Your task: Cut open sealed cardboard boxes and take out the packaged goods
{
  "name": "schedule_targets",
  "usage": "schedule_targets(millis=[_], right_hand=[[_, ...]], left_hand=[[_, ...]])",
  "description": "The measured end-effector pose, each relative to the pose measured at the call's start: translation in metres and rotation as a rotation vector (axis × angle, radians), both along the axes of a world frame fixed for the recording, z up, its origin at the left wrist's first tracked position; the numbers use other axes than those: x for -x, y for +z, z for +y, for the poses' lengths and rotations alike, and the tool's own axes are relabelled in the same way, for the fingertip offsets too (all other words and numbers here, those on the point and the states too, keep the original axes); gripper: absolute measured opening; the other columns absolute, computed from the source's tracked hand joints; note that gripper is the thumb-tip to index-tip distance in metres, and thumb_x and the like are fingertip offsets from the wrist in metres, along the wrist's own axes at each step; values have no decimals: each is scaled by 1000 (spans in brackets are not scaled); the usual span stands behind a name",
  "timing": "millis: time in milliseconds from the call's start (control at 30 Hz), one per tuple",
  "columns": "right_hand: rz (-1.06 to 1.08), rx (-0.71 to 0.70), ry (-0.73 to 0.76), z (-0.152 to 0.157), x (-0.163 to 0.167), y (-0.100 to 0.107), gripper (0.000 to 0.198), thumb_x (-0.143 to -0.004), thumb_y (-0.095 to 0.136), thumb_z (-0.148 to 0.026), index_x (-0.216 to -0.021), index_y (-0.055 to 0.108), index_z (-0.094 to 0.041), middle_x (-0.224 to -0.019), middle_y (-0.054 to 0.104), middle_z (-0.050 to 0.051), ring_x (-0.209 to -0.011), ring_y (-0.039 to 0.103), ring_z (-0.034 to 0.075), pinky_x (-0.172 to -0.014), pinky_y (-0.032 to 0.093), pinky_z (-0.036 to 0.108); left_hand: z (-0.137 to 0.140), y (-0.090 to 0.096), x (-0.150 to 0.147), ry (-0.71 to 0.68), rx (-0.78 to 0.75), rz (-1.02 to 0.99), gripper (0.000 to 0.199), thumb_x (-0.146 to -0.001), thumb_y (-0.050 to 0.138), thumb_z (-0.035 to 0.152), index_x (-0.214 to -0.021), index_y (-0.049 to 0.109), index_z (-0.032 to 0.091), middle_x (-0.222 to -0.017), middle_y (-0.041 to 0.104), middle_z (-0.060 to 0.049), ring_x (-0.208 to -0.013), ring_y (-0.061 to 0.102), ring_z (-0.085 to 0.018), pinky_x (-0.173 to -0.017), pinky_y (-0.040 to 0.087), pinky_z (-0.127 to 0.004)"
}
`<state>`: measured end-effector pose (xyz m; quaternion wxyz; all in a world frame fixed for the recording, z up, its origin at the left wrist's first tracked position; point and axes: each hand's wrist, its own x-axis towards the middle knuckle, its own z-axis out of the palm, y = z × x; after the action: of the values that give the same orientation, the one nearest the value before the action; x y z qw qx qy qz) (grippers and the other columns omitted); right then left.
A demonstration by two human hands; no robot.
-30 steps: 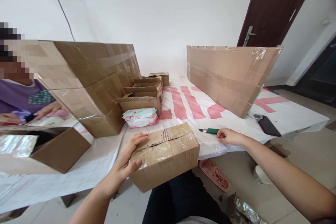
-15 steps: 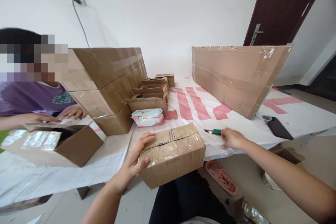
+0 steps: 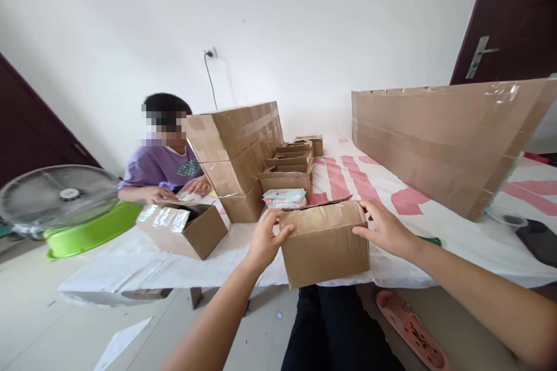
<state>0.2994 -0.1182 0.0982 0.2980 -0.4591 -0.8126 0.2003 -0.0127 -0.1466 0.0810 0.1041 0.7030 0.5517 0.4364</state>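
Note:
A taped brown cardboard box (image 3: 324,243) is lifted off the table's near edge, held between both hands above my lap. My left hand (image 3: 265,237) grips its left end. My right hand (image 3: 385,232) grips its right end. A green-handled utility knife (image 3: 430,240) lies on the white table cover (image 3: 435,255) just right of my right hand, mostly hidden behind it. A pack of wet wipes (image 3: 284,197) lies on the table just behind the box.
Stacked large cartons (image 3: 237,153) and several small open boxes (image 3: 287,168) stand behind. A long cardboard panel (image 3: 444,139) stands at the right. A person in a purple shirt (image 3: 159,165) works at an open box (image 3: 183,229). A fan (image 3: 56,194), a phone (image 3: 537,240) and a slipper (image 3: 411,327) are around.
My right hand left the knife on the table and took the box's right end. The box was raised from the table edge. The view swung left and upward.

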Motion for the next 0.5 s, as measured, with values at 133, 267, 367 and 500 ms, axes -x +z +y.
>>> schedule_targets(millis=[133, 267, 367, 500], right_hand=[[109, -162, 19, 3, 4, -3, 37, -81, 64, -36, -113, 52, -23, -117, 59, 12, -109, 55, 30, -94, 45, 45], [-2, -64, 369, -23, -11, 0, 37, -80, 67, -57, -99, 63, -25, -122, 60, 12, -123, 46, 33, -107, 34, 46], [-93, -32, 454, -38, -12, 5, 39, -91, 53, -60, -99, 67, -25, -118, 63, 11, -129, 41, 33, -110, 29, 47], [-105, -15, 474, -29, -2, 17, 56, -100, 29, -60, -111, 68, -22, -115, 65, 11, -121, 48, 29, -108, 31, 46]], left_hand=[[8, 13, 6, -161, -104, -34, 37, -85, 55, 56, -91, 63, 20, -103, 63, -9, -100, 59, -23, -90, 48, -39], [-18, 15, 15, -566, 49, 34, 71, -86, 28, 76, -93, 72, 21, -116, 64, -13, -117, 54, -30, -106, 39, -47], [-31, 14, 18, -620, 144, 30, 76, -90, 16, 71, -97, 73, 21, -119, 65, -12, -121, 53, -29, -111, 35, -48], [-28, 26, 15, -532, 274, 10, 73, -96, 13, 61, -91, 74, 22, -127, 63, -9, -120, 55, -27, -105, 43, -46]])
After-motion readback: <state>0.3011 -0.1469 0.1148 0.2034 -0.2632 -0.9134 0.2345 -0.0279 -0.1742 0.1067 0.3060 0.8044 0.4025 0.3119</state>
